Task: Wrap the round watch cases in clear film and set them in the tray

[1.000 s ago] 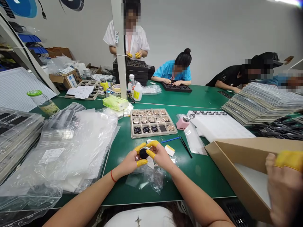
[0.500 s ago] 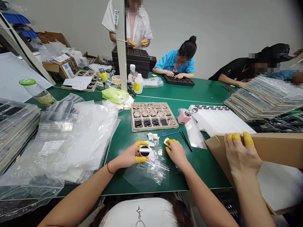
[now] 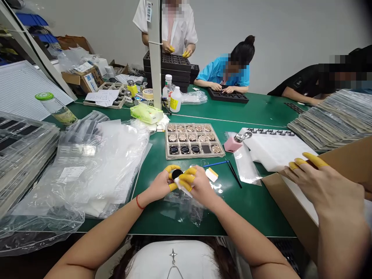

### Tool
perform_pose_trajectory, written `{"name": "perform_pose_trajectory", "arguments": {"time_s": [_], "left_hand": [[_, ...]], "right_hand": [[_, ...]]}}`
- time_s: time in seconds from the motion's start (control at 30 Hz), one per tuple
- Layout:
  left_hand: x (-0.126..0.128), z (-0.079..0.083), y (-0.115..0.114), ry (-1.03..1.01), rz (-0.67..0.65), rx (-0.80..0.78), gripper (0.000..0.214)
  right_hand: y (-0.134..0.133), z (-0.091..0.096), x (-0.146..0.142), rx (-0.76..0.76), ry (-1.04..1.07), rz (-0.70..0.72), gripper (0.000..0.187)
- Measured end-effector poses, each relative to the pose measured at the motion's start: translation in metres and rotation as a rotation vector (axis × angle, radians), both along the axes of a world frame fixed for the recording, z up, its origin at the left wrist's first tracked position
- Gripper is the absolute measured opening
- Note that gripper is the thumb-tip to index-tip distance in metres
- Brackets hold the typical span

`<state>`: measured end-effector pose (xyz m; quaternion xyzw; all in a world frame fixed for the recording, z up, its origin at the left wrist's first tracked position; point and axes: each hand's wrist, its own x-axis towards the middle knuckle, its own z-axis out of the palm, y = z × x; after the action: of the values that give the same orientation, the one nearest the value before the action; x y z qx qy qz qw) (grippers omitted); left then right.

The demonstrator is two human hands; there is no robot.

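Observation:
My left hand (image 3: 158,185) grips a round black compact case (image 3: 176,174) by its edge, with yellow finger cots on the fingertips. My right hand (image 3: 198,186) presses a white wipe (image 3: 182,187) against the compact, partly hiding its face. Clear plastic film (image 3: 181,207) lies on the green table under both hands. A co-worker's hand (image 3: 325,190), also wearing yellow cots, spreads over a cardboard box (image 3: 290,205) at the right.
A compartment tray (image 3: 194,157) of rose-gold and black compacts stands ahead. Nearby are a pink dispenser bottle (image 3: 234,144), a blue-handled brush (image 3: 215,164), black tweezers (image 3: 234,173) and a sponge (image 3: 211,174). Plastic bags (image 3: 101,166) are heaped left; stacked packets (image 3: 334,120) rise right.
My right hand has moved from beside the compact onto it, bringing a white wipe over its face. The co-worker's hand has moved right and lower on the box.

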<state>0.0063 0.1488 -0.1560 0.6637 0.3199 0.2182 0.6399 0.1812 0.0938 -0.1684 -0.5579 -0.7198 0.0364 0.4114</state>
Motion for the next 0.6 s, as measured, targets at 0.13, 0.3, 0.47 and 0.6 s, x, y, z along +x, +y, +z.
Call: {"name": "perform_pose_trajectory", "arguments": {"time_s": [0.13, 0.3, 0.47, 0.6], "left_hand": [[0.0, -0.002, -0.002, -0.013, -0.042, 0.082, 0.04], [0.0, -0.004, 0.0, -0.06, 0.038, -0.076, 0.049], [0.001, -0.008, 0.002, -0.047, 0.007, -0.003, 0.048], [0.004, -0.011, -0.001, -0.059, 0.006, -0.035, 0.047]], "right_hand": [[-0.002, 0.003, -0.015, -0.032, -0.116, 0.085, 0.018], [0.0, 0.005, -0.011, 0.058, -0.163, 0.039, 0.021], [-0.009, -0.002, -0.02, 0.089, -0.195, 0.066, 0.018], [0.007, -0.003, -0.017, 0.086, -0.149, -0.017, 0.018]]}}
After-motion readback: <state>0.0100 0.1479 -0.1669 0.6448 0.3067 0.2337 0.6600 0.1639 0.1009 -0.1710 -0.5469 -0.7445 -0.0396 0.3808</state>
